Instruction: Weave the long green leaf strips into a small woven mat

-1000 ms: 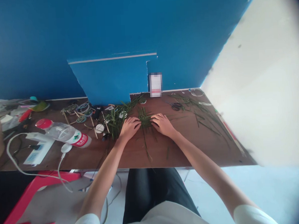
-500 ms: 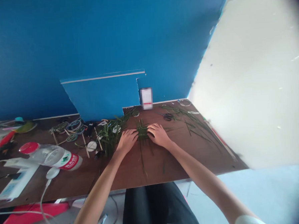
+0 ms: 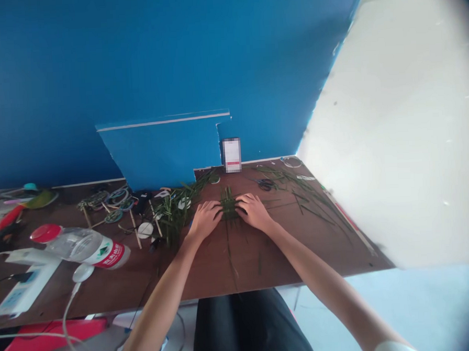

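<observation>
Brown tabletop (image 3: 302, 269) under me; crossed green strips (image 3: 228, 204) lie between my left hand (image 3: 206, 219) and right hand (image 3: 255, 213), equally near, one long strand (image 3: 229, 254) pointing my way; bent fingers (image 3: 216, 207) touch both edges, whether pinching I can't tell

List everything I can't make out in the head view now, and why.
In the head view:
- Sides of the green strips: hidden under the fingers of the left hand and right hand.
- Upright white rectangle's face: pixelated.
- Bottle label's fine print: too small.
- Red frame: cut off by the left edge.
</observation>
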A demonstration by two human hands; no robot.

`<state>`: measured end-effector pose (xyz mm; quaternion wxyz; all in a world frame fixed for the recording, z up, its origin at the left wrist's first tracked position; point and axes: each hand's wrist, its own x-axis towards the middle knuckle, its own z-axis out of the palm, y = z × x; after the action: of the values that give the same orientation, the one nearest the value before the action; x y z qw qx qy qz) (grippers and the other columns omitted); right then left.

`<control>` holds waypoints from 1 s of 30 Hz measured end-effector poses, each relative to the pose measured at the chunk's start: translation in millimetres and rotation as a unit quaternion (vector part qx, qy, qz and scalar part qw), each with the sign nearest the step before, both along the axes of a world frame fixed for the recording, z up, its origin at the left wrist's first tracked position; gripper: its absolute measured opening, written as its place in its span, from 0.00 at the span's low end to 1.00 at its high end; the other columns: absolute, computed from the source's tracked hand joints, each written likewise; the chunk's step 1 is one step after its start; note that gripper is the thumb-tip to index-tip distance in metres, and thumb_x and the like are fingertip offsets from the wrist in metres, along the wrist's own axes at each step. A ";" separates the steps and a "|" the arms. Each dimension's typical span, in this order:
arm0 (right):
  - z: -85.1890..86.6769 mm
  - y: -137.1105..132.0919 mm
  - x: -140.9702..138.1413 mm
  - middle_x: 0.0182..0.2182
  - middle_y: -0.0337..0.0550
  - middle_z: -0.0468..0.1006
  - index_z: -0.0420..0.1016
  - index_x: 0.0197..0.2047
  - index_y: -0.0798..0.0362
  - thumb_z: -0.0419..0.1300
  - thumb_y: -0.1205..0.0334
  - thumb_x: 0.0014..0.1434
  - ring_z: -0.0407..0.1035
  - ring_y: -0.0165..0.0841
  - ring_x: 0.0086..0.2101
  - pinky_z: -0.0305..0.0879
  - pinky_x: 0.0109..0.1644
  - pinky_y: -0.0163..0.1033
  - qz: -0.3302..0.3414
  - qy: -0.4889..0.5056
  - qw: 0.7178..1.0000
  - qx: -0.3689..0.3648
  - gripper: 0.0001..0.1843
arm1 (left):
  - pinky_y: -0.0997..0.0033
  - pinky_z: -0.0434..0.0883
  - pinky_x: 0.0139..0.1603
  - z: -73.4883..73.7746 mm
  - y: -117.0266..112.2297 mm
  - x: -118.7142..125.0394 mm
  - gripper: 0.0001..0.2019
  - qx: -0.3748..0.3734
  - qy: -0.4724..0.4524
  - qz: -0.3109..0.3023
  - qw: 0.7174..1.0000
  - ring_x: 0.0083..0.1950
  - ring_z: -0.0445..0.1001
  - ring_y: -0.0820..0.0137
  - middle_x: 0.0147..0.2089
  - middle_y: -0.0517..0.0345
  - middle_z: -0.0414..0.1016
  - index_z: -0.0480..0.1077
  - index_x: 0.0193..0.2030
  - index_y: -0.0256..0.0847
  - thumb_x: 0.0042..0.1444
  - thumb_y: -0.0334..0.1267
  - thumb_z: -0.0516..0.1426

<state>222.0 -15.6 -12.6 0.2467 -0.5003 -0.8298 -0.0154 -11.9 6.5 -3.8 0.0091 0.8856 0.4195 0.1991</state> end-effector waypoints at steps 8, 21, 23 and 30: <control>-2.5 2.8 1.4 0.50 0.48 0.76 0.78 0.45 0.50 0.55 0.59 0.67 0.63 0.42 0.53 0.59 0.51 0.48 0.007 0.010 1.000 0.001 0.11 | 0.58 0.66 0.54 -3.0 3.8 -1.3 0.11 -0.008 -0.022 0.021 1.000 0.52 0.72 0.62 0.51 0.54 0.76 0.77 0.47 0.46 0.65 0.39 0.54; -1.3 1.8 1.3 0.52 0.48 0.74 0.78 0.45 0.51 0.55 0.58 0.67 0.61 0.42 0.53 0.57 0.52 0.47 -0.012 0.006 1.000 -0.010 0.12 | 0.61 0.65 0.54 -3.7 5.7 1.5 0.08 -0.015 -0.038 0.034 0.999 0.51 0.72 0.64 0.49 0.56 0.76 0.78 0.42 0.44 0.64 0.36 0.56; -0.2 0.8 1.1 0.54 0.48 0.73 0.78 0.47 0.51 0.55 0.58 0.67 0.61 0.42 0.53 0.57 0.52 0.47 -0.024 0.002 1.000 -0.009 0.12 | 0.61 0.64 0.54 -3.6 5.6 1.4 0.09 -0.013 -0.040 0.032 0.999 0.51 0.72 0.64 0.49 0.56 0.76 0.77 0.43 0.44 0.65 0.36 0.55; 2.1 -1.1 -1.3 0.56 0.48 0.71 0.76 0.52 0.51 0.51 0.60 0.68 0.60 0.43 0.53 0.57 0.52 0.47 -0.049 -0.022 0.998 -0.019 0.15 | 0.62 0.65 0.52 -5.6 5.9 4.8 0.12 -0.005 -0.030 0.052 0.998 0.51 0.70 0.63 0.49 0.53 0.74 0.76 0.50 0.45 0.66 0.36 0.53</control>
<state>220.7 -16.7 -10.5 0.2184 -0.5445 -0.8095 -0.0228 -7.1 12.5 -9.4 0.0160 0.8560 0.4657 0.2239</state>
